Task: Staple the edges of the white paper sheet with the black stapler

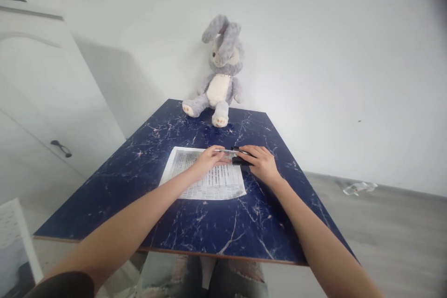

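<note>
A printed sheet of paper lies on the dark blue marbled table. My left hand rests on the sheet's upper right part, fingers curled toward a stapler. My right hand grips the black and silver stapler at the sheet's top right corner. Both hands meet at the stapler. The stapler's jaws are partly hidden by my fingers.
A grey and white plush rabbit sits at the table's far edge against the white wall. A white cabinet with a dark handle stands at the left. Crumpled clear plastic lies on the grey floor at the right.
</note>
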`<action>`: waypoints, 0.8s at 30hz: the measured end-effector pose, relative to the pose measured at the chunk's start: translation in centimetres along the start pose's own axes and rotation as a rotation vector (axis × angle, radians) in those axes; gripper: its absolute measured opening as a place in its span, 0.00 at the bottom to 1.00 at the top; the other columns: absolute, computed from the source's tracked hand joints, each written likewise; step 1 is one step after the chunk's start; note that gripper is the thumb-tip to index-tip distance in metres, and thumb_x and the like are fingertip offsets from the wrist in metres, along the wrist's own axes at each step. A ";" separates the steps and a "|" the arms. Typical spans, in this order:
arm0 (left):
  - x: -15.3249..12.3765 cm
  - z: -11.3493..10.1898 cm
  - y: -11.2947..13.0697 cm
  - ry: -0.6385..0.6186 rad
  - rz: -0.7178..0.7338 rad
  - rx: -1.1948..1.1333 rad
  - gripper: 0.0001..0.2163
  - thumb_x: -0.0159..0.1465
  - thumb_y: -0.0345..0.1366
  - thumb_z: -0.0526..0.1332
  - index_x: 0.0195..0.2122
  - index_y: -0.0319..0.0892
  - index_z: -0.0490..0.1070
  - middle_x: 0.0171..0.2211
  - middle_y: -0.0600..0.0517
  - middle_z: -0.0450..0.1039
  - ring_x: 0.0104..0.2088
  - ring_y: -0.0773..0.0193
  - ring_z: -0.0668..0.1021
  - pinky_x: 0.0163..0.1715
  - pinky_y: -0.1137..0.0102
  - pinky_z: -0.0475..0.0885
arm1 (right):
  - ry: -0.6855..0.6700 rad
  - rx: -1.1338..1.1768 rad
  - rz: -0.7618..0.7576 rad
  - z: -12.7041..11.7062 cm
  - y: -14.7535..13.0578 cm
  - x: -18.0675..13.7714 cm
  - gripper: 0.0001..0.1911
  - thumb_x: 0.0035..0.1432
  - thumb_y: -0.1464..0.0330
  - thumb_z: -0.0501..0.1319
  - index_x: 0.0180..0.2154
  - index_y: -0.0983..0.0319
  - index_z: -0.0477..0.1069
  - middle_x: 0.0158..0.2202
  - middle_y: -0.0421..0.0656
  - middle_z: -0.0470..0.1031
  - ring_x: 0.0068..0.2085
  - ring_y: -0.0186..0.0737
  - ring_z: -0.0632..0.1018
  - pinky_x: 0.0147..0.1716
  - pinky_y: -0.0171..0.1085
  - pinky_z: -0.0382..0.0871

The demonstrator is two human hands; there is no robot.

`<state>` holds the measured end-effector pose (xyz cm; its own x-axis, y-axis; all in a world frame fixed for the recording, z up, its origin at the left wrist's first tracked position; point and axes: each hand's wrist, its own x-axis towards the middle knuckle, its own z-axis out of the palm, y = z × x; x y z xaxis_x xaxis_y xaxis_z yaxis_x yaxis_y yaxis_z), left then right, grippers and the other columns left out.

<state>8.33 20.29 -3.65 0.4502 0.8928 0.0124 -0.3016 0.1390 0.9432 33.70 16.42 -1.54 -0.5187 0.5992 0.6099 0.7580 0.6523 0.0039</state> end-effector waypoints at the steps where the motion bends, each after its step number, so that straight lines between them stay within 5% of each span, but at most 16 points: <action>1: 0.0 -0.1 -0.1 0.002 0.009 0.010 0.09 0.71 0.34 0.64 0.51 0.39 0.70 0.46 0.41 0.81 0.42 0.58 0.86 0.57 0.52 0.77 | -0.007 -0.046 -0.038 0.1 -0.3 0.2 0.29 0.60 0.83 0.57 0.56 0.53 0.79 0.60 0.43 0.79 0.59 0.49 0.78 0.53 0.49 0.70; 12: 0.3 -0.8 0.0 0.085 0.113 0.143 0.10 0.66 0.39 0.70 0.40 0.37 0.74 0.34 0.48 0.81 0.35 0.61 0.85 0.45 0.60 0.82 | -0.013 -0.133 -0.119 0.3 -1.7 0.5 0.29 0.63 0.82 0.57 0.60 0.53 0.75 0.62 0.44 0.77 0.61 0.51 0.76 0.54 0.50 0.69; 17: 0.0 -0.8 0.7 0.110 0.207 0.433 0.11 0.67 0.44 0.66 0.37 0.40 0.74 0.29 0.50 0.79 0.26 0.62 0.82 0.30 0.67 0.79 | 0.028 0.034 -0.030 0.1 -2.0 0.6 0.25 0.62 0.79 0.58 0.57 0.56 0.76 0.56 0.46 0.80 0.55 0.49 0.81 0.51 0.48 0.74; 24: -0.7 -0.4 1.2 0.133 0.257 0.679 0.13 0.64 0.47 0.69 0.37 0.42 0.75 0.23 0.54 0.75 0.22 0.64 0.77 0.24 0.72 0.69 | 0.051 0.415 0.198 0.5 -2.6 0.4 0.13 0.64 0.69 0.63 0.50 0.56 0.76 0.45 0.45 0.82 0.44 0.45 0.83 0.47 0.43 0.77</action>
<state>7.26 20.00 -2.65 0.3163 0.9121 0.2608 0.2221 -0.3385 0.9144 31.35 15.16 -1.69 -0.3518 0.7140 0.6054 0.6129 0.6645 -0.4276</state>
